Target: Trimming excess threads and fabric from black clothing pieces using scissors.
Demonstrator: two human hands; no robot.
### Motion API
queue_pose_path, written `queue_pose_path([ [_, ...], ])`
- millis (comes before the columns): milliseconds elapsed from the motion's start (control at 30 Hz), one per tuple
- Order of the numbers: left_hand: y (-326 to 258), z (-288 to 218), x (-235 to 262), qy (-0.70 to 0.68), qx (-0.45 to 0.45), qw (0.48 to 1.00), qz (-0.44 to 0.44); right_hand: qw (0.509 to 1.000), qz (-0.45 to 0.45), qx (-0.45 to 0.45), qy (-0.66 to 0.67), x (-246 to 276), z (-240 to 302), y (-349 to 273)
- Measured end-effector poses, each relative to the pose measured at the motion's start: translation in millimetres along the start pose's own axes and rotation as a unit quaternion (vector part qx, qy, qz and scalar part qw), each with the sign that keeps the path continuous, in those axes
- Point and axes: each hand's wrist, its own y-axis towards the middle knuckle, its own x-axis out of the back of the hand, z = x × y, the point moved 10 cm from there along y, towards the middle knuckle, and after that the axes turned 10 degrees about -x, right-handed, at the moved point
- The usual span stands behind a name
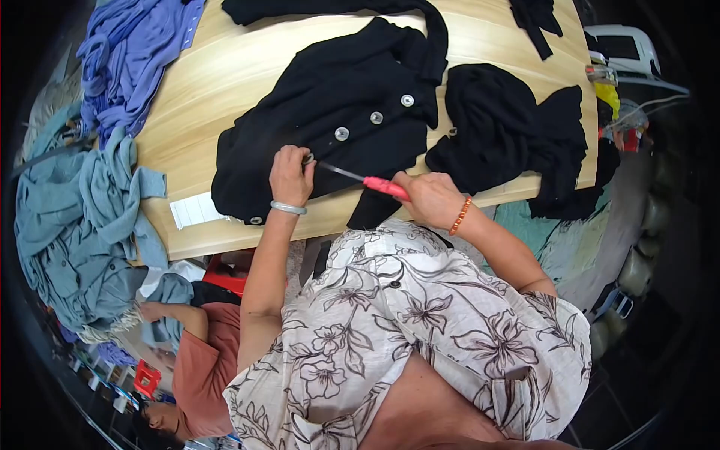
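Pinching black garment [285, 120], spread inward from worktop's [180, 112] near edge, at btn [308, 159] w/ L hand [290, 176] & gripping pink-handled tool [386, 187] w/ R hand [433, 199], judging garment prob. soft, light, limp, thus best held by band close to btn.

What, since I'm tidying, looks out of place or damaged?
No damage or spill shows. Teal clothes slump over the table's left edge, and crumpled black clothes at right trail past the near edge, looking untidy.
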Motion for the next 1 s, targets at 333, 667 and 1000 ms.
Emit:
queue_pose_path([
  [333,9.1,-8.1,-26.9,-0.088,0.031,0.985,0.146,0.995,-0.048,-0.013,0.084,1.3,-30.9,-13.9],
  [667,24.2,-27.8,-25.4,-0.015,-0.029,0.989,0.141,0.987,-0.085,-0.016,0.136,3.4,-46.4,-29.8],
  [1000,38.0,-20.3,-66.3,-0.037,-0.007,0.988,0.150,0.995,0.007,-0.057,0.083,-7.1,-62.1,-24.0],
])
